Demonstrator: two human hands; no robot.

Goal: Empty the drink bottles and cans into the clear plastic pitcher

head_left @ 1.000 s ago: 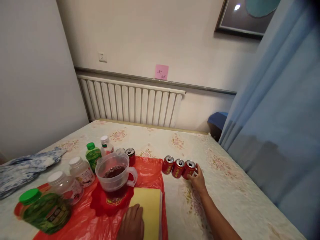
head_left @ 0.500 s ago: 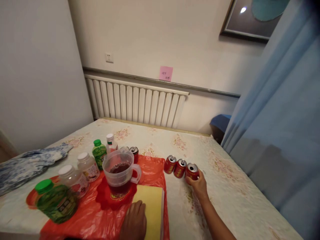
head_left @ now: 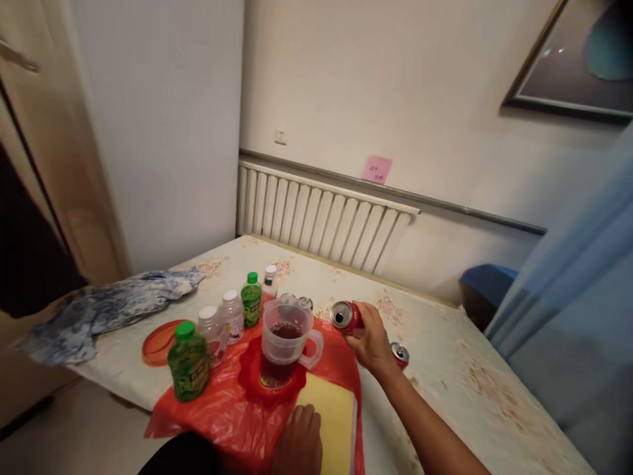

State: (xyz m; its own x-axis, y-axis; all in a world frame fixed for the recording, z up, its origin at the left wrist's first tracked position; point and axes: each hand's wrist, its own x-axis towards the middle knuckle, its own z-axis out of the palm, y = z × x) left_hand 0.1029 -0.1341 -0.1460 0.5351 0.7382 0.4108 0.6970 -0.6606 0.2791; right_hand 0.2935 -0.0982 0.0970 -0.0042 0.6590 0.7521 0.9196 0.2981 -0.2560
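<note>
My right hand (head_left: 373, 340) is wrapped round a red drink can (head_left: 353, 315). It holds the can above the table, tipped to the left so its opened top faces the jug. A clear plastic measuring jug (head_left: 285, 346) with dark reddish liquid stands in a red scalloped dish (head_left: 247, 376), left of the can. Another red can (head_left: 400, 354) shows partly behind my right wrist. My left hand (head_left: 297, 441) lies on a yellow notebook (head_left: 333, 415), fingers resting side by side on its left edge, holding nothing.
A red plastic sheet (head_left: 222, 422) lies under the dish. To its left are green-capped bottles (head_left: 188, 369), white-capped jars (head_left: 212, 336) and an orange lid (head_left: 161, 346). Dark can tops (head_left: 305, 303) show behind the jug. A blue-white cloth (head_left: 133, 303) lies on the left edge.
My right hand has lifted the red can off the table, moved it left towards the jug and tipped it. The view has turned left. My left hand stays on the notebook.
</note>
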